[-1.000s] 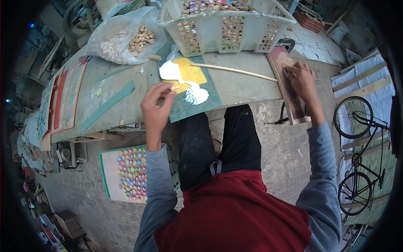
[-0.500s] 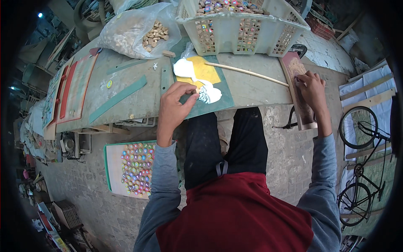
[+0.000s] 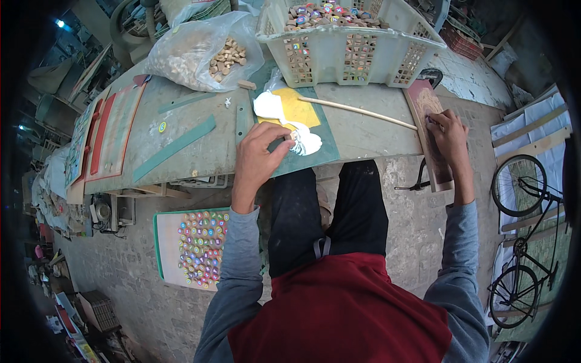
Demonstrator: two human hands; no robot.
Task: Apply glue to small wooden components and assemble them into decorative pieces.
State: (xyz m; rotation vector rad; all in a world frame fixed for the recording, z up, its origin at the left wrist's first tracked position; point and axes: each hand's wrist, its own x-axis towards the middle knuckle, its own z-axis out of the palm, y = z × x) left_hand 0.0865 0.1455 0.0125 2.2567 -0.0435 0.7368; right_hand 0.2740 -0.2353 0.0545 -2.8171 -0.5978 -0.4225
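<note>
The left hand [image 3: 257, 158] pinches one small wooden piece [image 3: 291, 138] between thumb and forefinger, above the lower patch of white paste [image 3: 310, 141]; the fingertips partly hide the piece. The right hand [image 3: 450, 142] has thumb and fingertips drawn close together over a narrow reddish trough [image 3: 419, 92]; whether they grip anything is too small to tell. The paste makes two joined patches, across one yellow sheet [image 3: 302, 113] and one green board [image 3: 327, 147]. One pale stick [image 3: 363, 111] lies between board and trough. Three green strips [image 3: 175, 149] lie leftward. Beyond stand one plastic bag [image 3: 181, 63] of wooden pieces and one pale basket [image 3: 330, 63] of printed discs, its top cut off. Below, the left sleeve [image 3: 239, 254] covers part of one floor tray [image 3: 169, 245], its coloured discs too crowded to count.
</note>
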